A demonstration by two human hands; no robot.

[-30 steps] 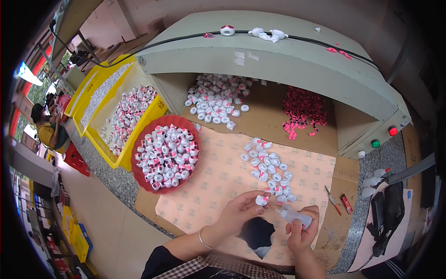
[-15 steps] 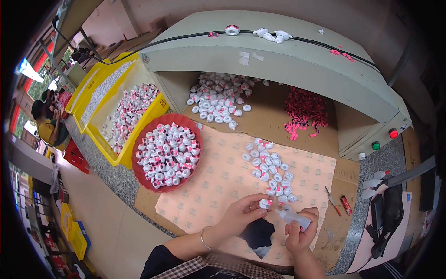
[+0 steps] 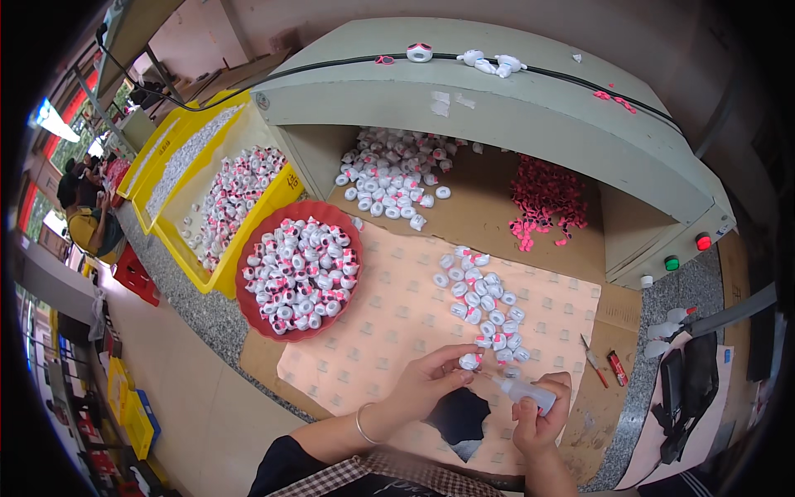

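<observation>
My left hand (image 3: 424, 383) pinches a small white cap-shaped piece (image 3: 469, 361) between thumb and fingers, just above a pale pink sheet (image 3: 389, 331). My right hand (image 3: 540, 414) grips a small clear squeeze bottle (image 3: 525, 389), its thin nozzle pointing left at the piece. A loose row of the same white pieces (image 3: 484, 300) lies on the sheet just beyond both hands. A red round tray (image 3: 248, 308) heaped with white-and-pink pieces stands to the left.
A yellow bin (image 3: 286, 189) holds more pieces at far left. Under a grey-green hood (image 3: 497, 99) lie a heap of white pieces (image 3: 397, 176) and a pile of pink parts (image 3: 542, 199). A small tool (image 3: 591, 359) and red item (image 3: 617, 367) lie right. A person sits at far left (image 3: 87, 215).
My left hand has lifted the white piece slightly and brought it to the bottle's nozzle; my right hand with the bottle shifted a little lower and right.
</observation>
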